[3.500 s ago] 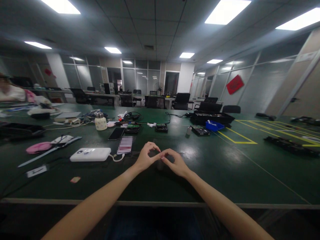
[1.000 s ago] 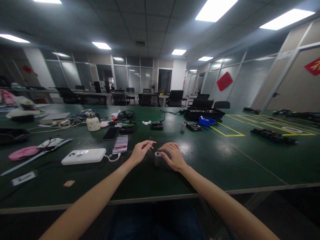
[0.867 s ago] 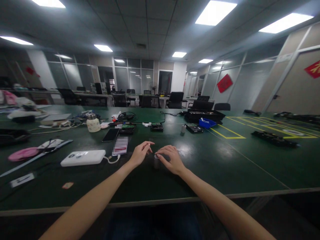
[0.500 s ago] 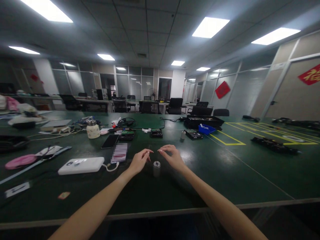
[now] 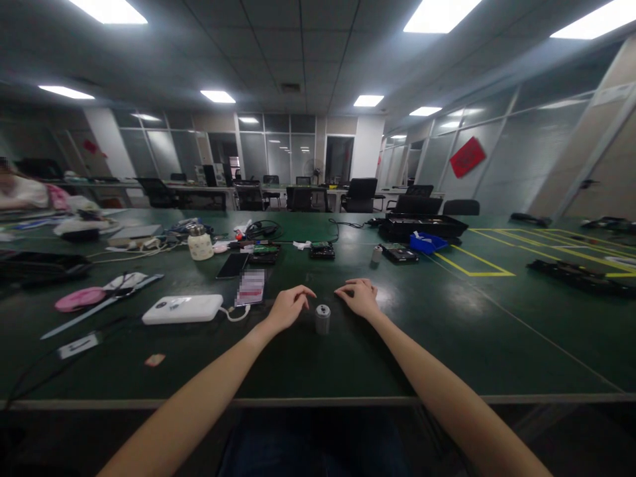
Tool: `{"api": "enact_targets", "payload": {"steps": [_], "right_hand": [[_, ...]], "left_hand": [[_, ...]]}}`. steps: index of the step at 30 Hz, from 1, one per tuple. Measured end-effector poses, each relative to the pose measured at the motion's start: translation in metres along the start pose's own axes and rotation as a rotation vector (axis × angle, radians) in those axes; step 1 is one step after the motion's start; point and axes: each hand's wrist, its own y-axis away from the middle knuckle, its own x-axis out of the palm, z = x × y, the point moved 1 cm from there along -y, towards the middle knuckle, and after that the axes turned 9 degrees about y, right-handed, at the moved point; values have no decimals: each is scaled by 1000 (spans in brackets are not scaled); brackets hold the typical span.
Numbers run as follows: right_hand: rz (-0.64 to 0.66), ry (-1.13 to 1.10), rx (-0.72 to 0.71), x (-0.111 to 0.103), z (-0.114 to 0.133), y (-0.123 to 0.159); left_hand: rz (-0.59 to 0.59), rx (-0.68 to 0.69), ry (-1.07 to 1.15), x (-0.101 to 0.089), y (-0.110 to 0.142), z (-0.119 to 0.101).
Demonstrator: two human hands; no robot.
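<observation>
Nearest, a small metal cylinder (image 5: 322, 319) stands upright on the green table (image 5: 278, 371) between the left hand (image 5: 288, 310), fingers loosely curled and slightly apart, and the right hand (image 5: 358, 298), fingers bent and bunched, neither touching it, with a phone (image 5: 251, 287) beyond to the left and a blue bin (image 5: 427, 244) farther back to the right.

Right of the silver cylinder (image 5: 322, 319), past my right fingers (image 5: 348, 290), the desk (image 5: 462, 344) lies open, as it does on the cylinder's near side. Left of it, beyond my left fingers (image 5: 304, 291), a phone (image 5: 251, 289), cable (image 5: 237, 318) and power bank (image 5: 183, 309) block low passage.
</observation>
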Motion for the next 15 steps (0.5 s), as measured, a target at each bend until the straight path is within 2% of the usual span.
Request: {"api": "enact_targets", "payload": {"steps": [6, 10, 12, 14, 15], "right_hand": [[56, 25, 31, -6, 1, 2], [20, -39, 5, -12, 8, 3], [-36, -165, -68, -20, 18, 7], [-73, -349, -201, -32, 30, 15], [-48, -429, -279, -38, 37, 20]], "left_hand": [[-15, 14, 1, -2, -1, 3], [15, 28, -8, -2, -2, 2], [24, 36, -21, -2, -1, 1], [27, 47, -30, -3, 0, -2], [31, 53, -35, -3, 0, -3]]}}
